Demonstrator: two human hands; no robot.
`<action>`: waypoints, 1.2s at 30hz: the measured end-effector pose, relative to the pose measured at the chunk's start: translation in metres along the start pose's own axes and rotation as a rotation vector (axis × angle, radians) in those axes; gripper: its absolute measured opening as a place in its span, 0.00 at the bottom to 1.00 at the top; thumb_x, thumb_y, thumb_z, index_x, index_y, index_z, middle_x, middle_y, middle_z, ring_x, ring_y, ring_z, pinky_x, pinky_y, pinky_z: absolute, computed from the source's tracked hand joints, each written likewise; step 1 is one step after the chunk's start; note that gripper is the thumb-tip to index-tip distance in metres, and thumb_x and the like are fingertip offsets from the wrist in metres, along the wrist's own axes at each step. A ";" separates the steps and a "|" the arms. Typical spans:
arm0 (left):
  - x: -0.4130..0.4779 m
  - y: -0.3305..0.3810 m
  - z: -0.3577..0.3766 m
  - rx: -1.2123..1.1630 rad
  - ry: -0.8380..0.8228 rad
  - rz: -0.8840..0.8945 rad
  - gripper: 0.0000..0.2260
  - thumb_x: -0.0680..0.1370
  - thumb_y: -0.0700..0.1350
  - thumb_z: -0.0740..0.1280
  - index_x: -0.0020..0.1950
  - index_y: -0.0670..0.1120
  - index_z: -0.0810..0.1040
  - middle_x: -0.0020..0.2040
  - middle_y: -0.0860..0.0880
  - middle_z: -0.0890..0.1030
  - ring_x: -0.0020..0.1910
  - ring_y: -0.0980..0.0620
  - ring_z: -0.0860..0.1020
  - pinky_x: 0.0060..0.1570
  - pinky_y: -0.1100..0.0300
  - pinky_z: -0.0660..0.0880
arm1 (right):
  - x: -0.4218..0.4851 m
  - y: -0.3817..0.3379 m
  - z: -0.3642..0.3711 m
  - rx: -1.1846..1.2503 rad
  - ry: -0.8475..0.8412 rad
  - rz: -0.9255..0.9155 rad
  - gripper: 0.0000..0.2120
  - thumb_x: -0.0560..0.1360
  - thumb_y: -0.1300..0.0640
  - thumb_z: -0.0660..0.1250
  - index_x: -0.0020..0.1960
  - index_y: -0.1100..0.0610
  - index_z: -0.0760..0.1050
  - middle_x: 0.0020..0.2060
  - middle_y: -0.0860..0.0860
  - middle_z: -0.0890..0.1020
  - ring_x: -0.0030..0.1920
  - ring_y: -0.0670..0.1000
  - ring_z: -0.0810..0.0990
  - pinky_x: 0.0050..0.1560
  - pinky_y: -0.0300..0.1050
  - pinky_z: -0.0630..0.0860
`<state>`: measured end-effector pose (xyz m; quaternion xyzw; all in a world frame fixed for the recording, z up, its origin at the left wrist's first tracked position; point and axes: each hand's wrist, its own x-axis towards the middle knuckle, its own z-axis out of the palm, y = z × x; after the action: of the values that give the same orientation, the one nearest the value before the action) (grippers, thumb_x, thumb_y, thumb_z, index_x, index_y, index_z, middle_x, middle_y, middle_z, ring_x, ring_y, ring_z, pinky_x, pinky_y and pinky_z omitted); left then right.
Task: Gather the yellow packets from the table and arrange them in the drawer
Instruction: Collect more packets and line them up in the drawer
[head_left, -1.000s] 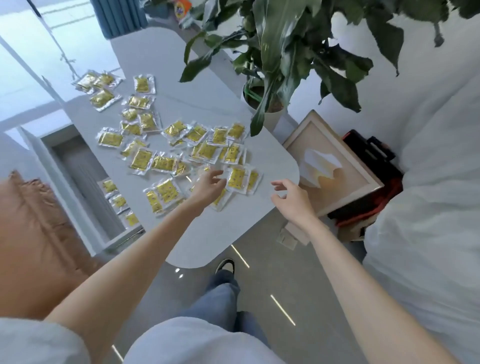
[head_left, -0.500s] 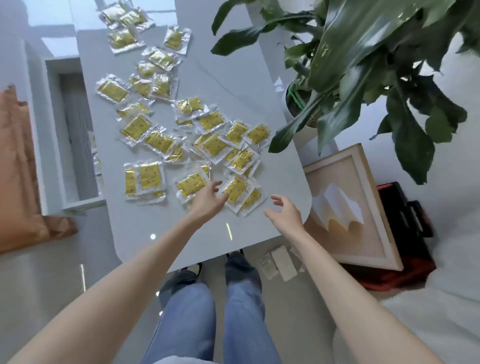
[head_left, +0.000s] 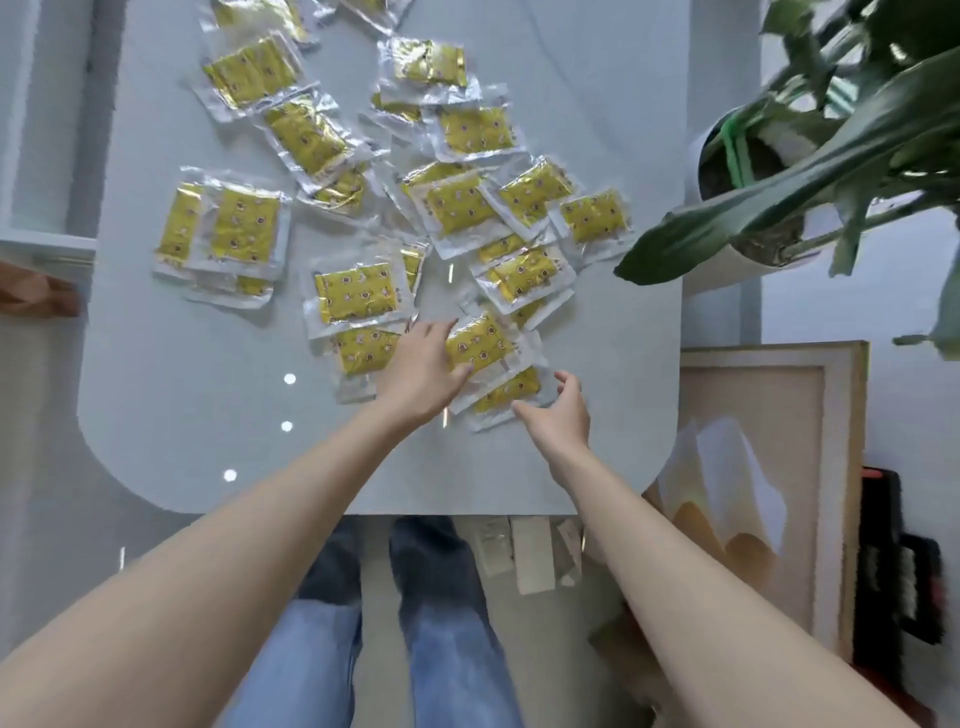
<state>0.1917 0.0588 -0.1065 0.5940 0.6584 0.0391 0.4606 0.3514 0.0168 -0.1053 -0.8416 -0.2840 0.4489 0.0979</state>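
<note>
Many packets (head_left: 358, 296) lie on table (head_left: 182, 415), piled over each other. Far ones cut off at table's far end. Small round marks on packets, no words clear enough to read. Left of table, drawer (head_left: 47, 241) mostly cut off, inside blurry. Near table's front edge, left hand (head_left: 423, 374) lies flat on packets, fingers straight, hiding parts. Beside it, right hand (head_left: 558, 413) curves at packet edge; cannot tell if pinching. Right of table, plant (head_left: 779, 171) blurry.
</note>
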 end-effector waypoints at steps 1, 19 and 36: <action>0.006 -0.003 0.006 0.029 -0.002 0.007 0.30 0.76 0.50 0.66 0.75 0.46 0.60 0.72 0.45 0.65 0.72 0.47 0.62 0.68 0.53 0.63 | 0.007 0.002 0.005 -0.022 0.031 -0.009 0.32 0.72 0.57 0.72 0.72 0.53 0.62 0.70 0.53 0.65 0.68 0.55 0.65 0.64 0.48 0.67; 0.027 -0.003 0.033 0.249 0.144 -0.053 0.22 0.69 0.52 0.74 0.56 0.44 0.70 0.58 0.44 0.64 0.59 0.45 0.62 0.57 0.53 0.60 | 0.030 0.012 0.015 -0.126 0.098 -0.023 0.26 0.66 0.49 0.76 0.52 0.54 0.62 0.46 0.47 0.71 0.60 0.57 0.71 0.62 0.53 0.67; 0.006 -0.061 -0.080 -0.108 0.210 -0.110 0.08 0.76 0.45 0.67 0.49 0.40 0.74 0.50 0.41 0.80 0.48 0.42 0.78 0.45 0.53 0.72 | -0.005 -0.016 -0.018 0.360 -0.095 -0.074 0.13 0.71 0.55 0.75 0.53 0.58 0.80 0.46 0.47 0.84 0.45 0.42 0.80 0.42 0.34 0.74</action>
<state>0.0947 0.0851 -0.1007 0.5240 0.7314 0.1111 0.4221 0.3575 0.0285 -0.0851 -0.7773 -0.2343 0.5278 0.2498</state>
